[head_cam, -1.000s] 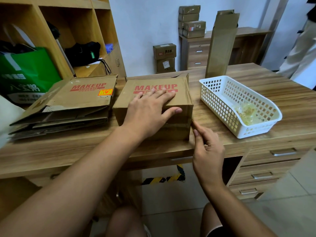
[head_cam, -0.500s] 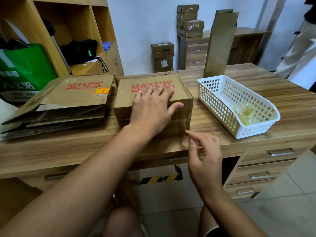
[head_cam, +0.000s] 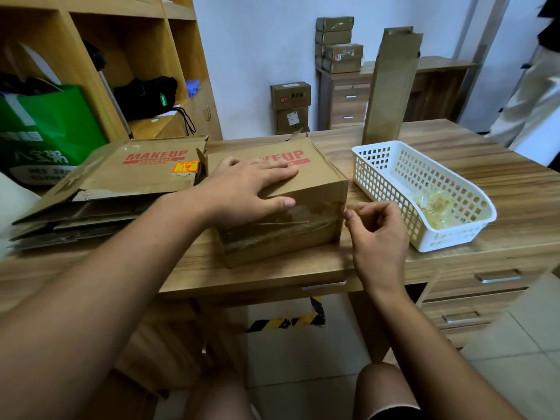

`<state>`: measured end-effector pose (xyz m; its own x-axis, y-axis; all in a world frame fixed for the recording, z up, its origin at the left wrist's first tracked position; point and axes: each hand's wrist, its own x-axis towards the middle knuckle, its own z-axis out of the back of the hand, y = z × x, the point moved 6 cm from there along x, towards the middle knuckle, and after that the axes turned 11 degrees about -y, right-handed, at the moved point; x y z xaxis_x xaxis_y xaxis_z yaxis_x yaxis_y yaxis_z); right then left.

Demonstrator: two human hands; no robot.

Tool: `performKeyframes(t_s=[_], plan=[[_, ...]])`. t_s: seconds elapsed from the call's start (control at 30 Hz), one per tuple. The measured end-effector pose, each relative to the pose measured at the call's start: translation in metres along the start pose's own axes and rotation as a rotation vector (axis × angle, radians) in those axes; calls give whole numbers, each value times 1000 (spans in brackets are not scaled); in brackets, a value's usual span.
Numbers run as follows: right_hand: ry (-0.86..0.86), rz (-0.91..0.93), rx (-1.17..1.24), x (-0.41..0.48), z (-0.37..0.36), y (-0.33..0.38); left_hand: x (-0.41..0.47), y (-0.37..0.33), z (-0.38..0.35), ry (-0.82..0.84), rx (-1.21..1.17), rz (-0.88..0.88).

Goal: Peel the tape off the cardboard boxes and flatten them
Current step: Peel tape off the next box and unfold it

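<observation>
A closed brown cardboard box (head_cam: 315,183) printed MAKEUP stands near the desk's front edge. Clear tape (head_cam: 291,222) runs across its front face. My left hand (head_cam: 245,189) lies flat on the box's top, fingers spread, thumb over the front edge. At the box's front right corner, my right hand (head_cam: 375,231) has its fingers curled, with thumb and forefinger pinching the tape's end. To the left lies a stack of flattened MAKEUP boxes (head_cam: 121,183).
A white plastic basket (head_cam: 391,177) with crumpled tape inside sits right of the box. A tall folded carton (head_cam: 391,86) stands behind it. A green bag (head_cam: 45,131) and shelves are at the left. Desk drawers (head_cam: 485,283) are below right. A person stands at the far right.
My right hand rose from the desk edge to the box's front right corner and curled its fingers onto the tape end. My left hand stayed on the box top.
</observation>
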<state>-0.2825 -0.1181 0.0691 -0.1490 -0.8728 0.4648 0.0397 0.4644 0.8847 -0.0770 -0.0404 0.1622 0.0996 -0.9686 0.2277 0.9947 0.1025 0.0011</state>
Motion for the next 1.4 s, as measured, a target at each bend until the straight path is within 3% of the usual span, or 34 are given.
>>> performKeyframes(t_s=[0.33,0.6,0.77,0.97,1.13,1.23,1.4], plan=[[10,223,-58,-15,0,5,3,-6,-7,-4,-120,103],[26,123,-9,-41,-11,6,7,-8,-10,-32,-124,145],[164,139,24,-71,-25,19,10,-9,-11,-56,-116,163],[201,107,41,-68,-23,22,10,-12,-8,-112,-116,195],[125,-32,1,-40,-19,3,9,-7,-4,-231,-313,316],[124,45,-132,-24,-22,1,9,-5,-2,-230,-416,324],[125,154,-232,2,-26,3,-1,-4,7,-93,-446,183]])
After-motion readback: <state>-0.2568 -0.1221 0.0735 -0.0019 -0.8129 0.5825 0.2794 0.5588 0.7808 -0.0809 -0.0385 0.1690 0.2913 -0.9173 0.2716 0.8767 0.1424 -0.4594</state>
